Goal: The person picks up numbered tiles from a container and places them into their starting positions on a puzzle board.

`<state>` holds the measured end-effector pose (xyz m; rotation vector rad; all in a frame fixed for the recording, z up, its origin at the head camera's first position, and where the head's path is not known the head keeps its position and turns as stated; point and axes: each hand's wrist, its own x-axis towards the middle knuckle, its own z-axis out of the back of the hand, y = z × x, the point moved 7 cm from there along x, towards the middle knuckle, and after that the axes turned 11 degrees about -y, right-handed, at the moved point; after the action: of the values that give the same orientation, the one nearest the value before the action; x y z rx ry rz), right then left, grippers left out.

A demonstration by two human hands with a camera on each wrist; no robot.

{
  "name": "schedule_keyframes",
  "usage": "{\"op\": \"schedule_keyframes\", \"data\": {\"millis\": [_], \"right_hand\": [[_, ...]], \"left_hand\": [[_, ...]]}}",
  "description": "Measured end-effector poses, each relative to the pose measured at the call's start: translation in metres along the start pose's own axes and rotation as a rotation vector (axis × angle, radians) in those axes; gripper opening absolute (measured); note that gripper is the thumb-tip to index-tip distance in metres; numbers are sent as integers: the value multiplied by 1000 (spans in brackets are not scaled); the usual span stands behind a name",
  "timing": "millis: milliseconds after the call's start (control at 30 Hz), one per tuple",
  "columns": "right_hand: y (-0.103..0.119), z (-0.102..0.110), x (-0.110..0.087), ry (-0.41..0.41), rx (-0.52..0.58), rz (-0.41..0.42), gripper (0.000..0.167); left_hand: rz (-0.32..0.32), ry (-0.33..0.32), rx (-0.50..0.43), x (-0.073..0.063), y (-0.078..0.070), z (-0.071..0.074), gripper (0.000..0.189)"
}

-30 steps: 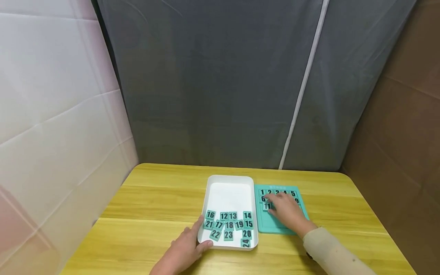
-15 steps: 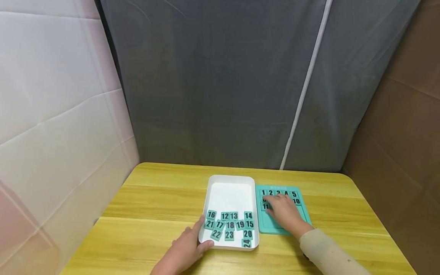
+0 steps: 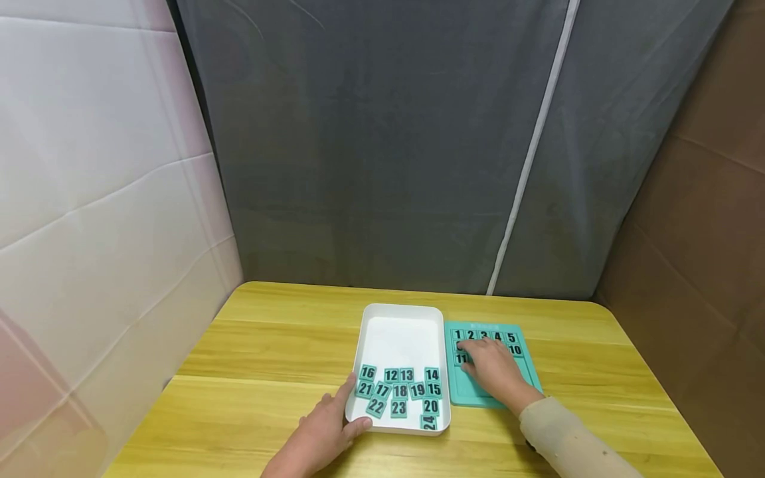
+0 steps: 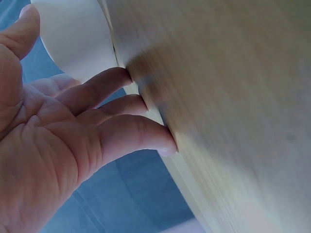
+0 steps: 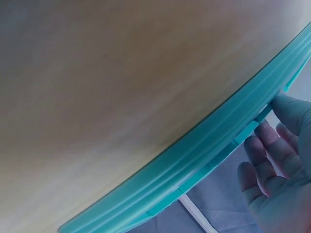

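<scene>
A white tray point(image 3: 402, 338) holds several teal number tiles point(image 3: 400, 392), from 12 to 24, in its near half. My left hand point(image 3: 323, 425) rests at the tray's near left corner, thumb at the front rim and index finger along the left side; in the left wrist view its other fingertips touch the table. Over the teal number board point(image 3: 478, 392) lies my right hand point(image 3: 496, 368), covering part of the rows. Tiles 1 to 5, 10 and 11 show around it. In the right wrist view the thumb point(image 5: 289, 111) touches the tiles, other fingers loosely extended.
Tray and board lie side by side on a yellow wood-grain table point(image 3: 269, 338). A grey curtain point(image 3: 358, 166) hangs behind the table. White cloth point(image 3: 107, 199) stands at the left and brown cloth point(image 3: 687, 219) at the right.
My right hand has shifted slightly left on the board, so tile 10 shows fully. The left hand and the tiles in the tray keep their places.
</scene>
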<state>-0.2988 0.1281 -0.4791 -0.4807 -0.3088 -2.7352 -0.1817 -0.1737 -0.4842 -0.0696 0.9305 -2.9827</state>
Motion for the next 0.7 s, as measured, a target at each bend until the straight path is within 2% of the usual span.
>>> {"op": "schedule_keyframes", "data": {"millis": [267, 400, 500, 567, 633, 700], "right_hand": [[0, -1, 1, -1, 18, -5, 41], [10, 5, 7, -52, 77, -23, 35], [30, 10, 14, -81, 146, -38, 31], [50, 14, 18, -70, 194, -31, 30], [72, 15, 21, -39, 226, 10, 30], [96, 14, 22, 6, 242, 86, 30]], "left_hand": [[15, 11, -9, 0, 1, -1, 91], [19, 11, -8, 0, 1, -1, 91], [19, 4, -6, 0, 2, 1, 92], [19, 2, -8, 0, 2, 2, 92], [19, 2, -8, 0, 2, 2, 92], [10, 1, -7, 1, 1, 1, 92]]}}
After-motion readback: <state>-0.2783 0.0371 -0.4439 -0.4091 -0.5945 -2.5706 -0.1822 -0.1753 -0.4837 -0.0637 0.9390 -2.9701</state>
